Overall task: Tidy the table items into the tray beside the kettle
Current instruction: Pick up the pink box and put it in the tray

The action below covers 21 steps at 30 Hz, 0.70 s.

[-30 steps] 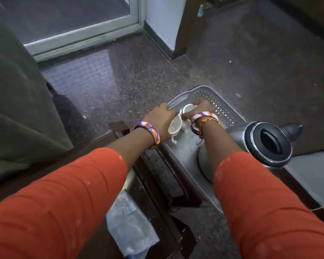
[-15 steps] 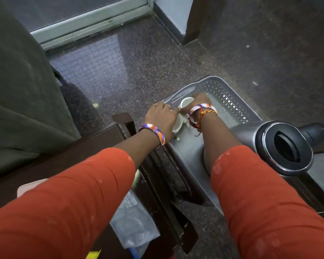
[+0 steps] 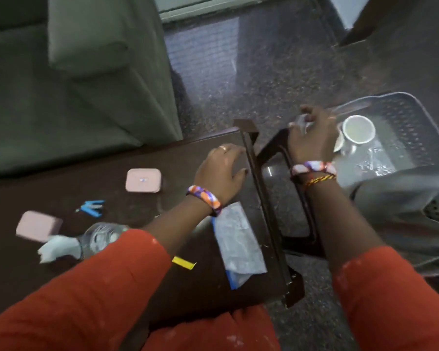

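Two white cups sit in the grey perforated tray [image 3: 413,107]: one upright [image 3: 359,129], the other [image 3: 338,144] leaning against its left side. The grey kettle [image 3: 401,198] stands blurred at the tray's near end. My right hand [image 3: 312,138] is at the tray's left rim, apart from the cups, with a pale blur at its fingers. My left hand [image 3: 221,171] hovers palm down with spread fingers over the right end of the dark table [image 3: 112,153]. On the table lie two pink boxes [image 3: 143,180] [image 3: 38,225], blue clips [image 3: 90,207], a water bottle [image 3: 99,236], a white tissue [image 3: 57,248], a yellow strip [image 3: 184,263] and a plastic wrapper [image 3: 238,241].
A green sofa [image 3: 74,84] stands behind the table. A dark frame [image 3: 299,198] fills the gap between the table and the tray. Speckled dark floor [image 3: 264,72] lies beyond.
Both hands have let go of the cups, which now rest in the tray. My left hand has drawn back over the table, and the view has swung left, showing the table's items.
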Each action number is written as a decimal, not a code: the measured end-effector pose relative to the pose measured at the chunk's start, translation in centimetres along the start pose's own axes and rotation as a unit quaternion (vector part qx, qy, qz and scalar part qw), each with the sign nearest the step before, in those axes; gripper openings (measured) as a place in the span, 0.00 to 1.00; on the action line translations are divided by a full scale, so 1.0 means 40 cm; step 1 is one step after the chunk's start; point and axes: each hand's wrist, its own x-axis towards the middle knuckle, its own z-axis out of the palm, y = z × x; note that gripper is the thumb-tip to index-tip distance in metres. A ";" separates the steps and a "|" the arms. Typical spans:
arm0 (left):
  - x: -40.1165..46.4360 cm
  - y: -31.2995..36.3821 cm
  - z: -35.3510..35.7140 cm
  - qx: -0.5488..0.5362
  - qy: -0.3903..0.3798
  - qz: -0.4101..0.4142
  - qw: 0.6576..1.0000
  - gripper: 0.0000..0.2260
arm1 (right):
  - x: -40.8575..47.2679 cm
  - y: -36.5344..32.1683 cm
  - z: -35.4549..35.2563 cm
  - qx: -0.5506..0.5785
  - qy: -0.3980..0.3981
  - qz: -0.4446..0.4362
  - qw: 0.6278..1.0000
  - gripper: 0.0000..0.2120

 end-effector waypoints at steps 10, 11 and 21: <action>-0.357 -0.332 -0.131 -0.002 0.058 -0.166 0.984 0.21 | -0.336 -0.160 0.394 -0.093 -0.439 -0.117 0.886 0.29; -0.386 -0.350 -0.148 0.021 0.064 -0.150 0.986 0.21 | -0.353 -0.172 0.431 -0.117 -0.452 -0.142 0.873 0.32; -0.528 -0.642 -0.334 -0.036 0.253 -0.263 0.930 0.20 | -0.388 -0.238 0.702 -0.340 -0.419 -0.175 0.823 0.50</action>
